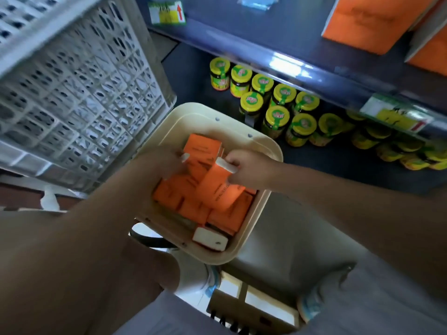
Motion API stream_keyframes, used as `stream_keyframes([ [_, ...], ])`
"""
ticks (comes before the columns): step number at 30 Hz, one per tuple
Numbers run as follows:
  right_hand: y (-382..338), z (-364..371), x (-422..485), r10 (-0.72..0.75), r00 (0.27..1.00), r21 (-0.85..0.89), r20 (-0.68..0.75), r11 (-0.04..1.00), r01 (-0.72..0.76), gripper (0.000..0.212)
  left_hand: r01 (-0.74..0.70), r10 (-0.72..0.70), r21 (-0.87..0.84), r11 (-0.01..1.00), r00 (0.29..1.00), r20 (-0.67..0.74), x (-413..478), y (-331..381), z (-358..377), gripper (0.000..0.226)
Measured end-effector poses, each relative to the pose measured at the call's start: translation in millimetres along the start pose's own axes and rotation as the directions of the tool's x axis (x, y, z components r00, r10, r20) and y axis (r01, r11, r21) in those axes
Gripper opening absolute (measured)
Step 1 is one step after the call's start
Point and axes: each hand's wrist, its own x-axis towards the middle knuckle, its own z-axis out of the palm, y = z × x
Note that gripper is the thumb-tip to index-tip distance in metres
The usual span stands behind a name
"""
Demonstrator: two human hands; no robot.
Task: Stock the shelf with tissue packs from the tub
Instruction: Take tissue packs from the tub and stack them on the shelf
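Note:
A cream tub (262,146) sits below me on the floor, holding several orange tissue packs (225,217). My right hand (246,169) is shut on one orange pack (217,187), gripping its white end and tilting it up out of the pile. My left hand (162,163) reaches into the tub from the left, fingers on another orange pack (200,151) at the tub's far side. Up on the dark blue shelf (302,68), orange packs (362,22) stand at the top right.
A white lattice crate (79,93) looms at the left, close to the tub. Several yellow-lidded jars (278,117) fill the lower shelf behind the tub. Price tags (167,13) hang on the shelf edges. My knees and shoes are at the bottom.

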Motion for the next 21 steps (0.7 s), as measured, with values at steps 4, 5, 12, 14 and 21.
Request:
stream_keyframes([
  [4,-8,-43,-22,-0.038,0.993,0.169,-0.116,0.984,0.058,0.026,0.002,-0.038,-0.354,0.935,0.995,-0.095,-29,24,-28,0.036],
  [5,-8,-54,-31,-0.035,0.988,0.214,-0.149,0.975,0.067,0.028,-0.008,-0.036,-0.403,0.915,0.994,-0.1,-35,31,-31,0.027],
  [12,6,-109,-104,0.046,0.949,0.608,-0.312,0.777,0.162,0.039,-0.185,0.09,-0.661,0.727,0.981,-0.174,-75,96,-37,0.045],
  [14,14,-118,-122,0.071,0.935,0.673,-0.347,0.714,0.195,0.042,-0.247,0.123,-0.676,0.694,0.966,-0.227,-88,117,-31,0.027],
  [21,42,-145,-175,0.155,0.87,0.773,-0.469,0.548,0.319,0.056,-0.39,0.231,-0.71,0.586,0.921,-0.314,-125,186,-10,0.028],
])
